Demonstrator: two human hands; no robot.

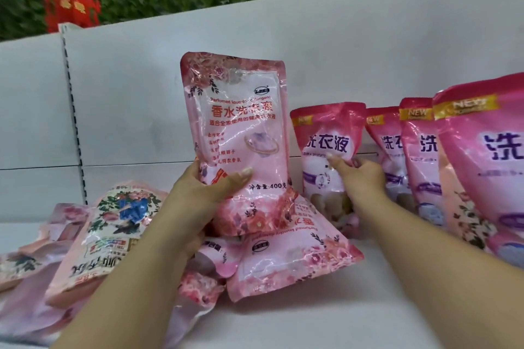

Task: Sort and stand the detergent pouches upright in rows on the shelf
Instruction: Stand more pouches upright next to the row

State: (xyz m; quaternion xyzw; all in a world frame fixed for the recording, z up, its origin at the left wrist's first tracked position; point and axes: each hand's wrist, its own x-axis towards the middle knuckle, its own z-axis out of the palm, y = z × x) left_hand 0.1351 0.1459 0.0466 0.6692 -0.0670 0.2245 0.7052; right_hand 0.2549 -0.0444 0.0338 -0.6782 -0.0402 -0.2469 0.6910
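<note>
My left hand (211,193) grips the lower part of a pale pink rose-print detergent pouch (238,127) and holds it upright above a pile. My right hand (358,173) clasps a darker pink pouch (326,156) with purple lettering, which stands upright at the left end of a row. Three more dark pink pouches (419,156) stand in that row to the right, the nearest one (487,167) largest in view. Another pale pink pouch (292,252) lies flat under the held one.
Several pouches lie in a heap at the left, among them a floral one (113,229) with a blue motif. The white shelf surface (368,306) extends toward me, with a grey back panel (141,93) behind. Green foliage and a red decoration (69,0) show above.
</note>
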